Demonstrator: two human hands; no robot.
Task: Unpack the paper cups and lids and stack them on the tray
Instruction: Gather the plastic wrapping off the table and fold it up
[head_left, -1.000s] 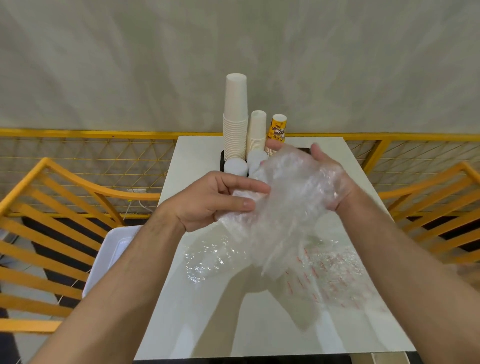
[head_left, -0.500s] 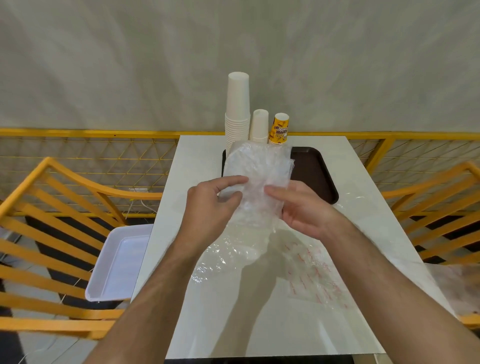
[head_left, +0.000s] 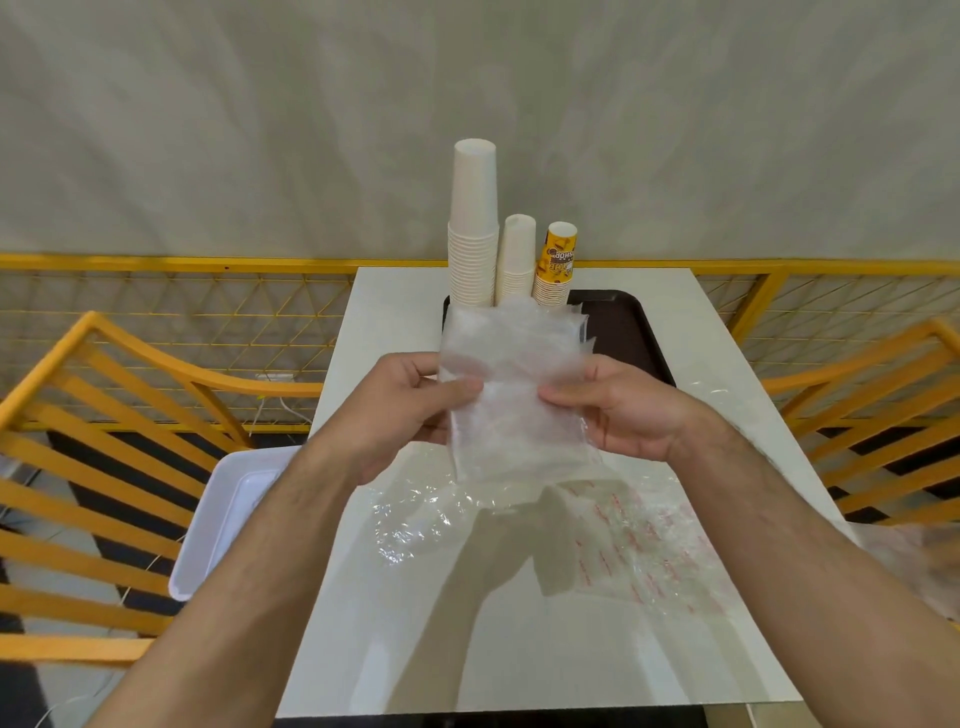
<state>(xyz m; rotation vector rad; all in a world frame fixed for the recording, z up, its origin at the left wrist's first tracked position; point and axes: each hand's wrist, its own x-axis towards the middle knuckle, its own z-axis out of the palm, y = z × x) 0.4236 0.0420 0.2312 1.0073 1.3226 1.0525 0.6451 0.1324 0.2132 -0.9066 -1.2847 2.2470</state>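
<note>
My left hand and my right hand both pinch a clear plastic bag, folded flat and held upright above the white table. Behind it a dark brown tray carries a tall stack of white paper cups, a shorter white stack and a yellow printed stack. The bag hides the tray's near-left part, so no lids show.
Crumpled clear wrap and a clear bag with red print lie on the table near me. A white bin sits low at the table's left. Orange chairs flank both sides; a yellow rail runs behind.
The bag went from a loose bundle in my spread hands to a flat folded strip held between both hands. My right hand drew back off the tray side.
</note>
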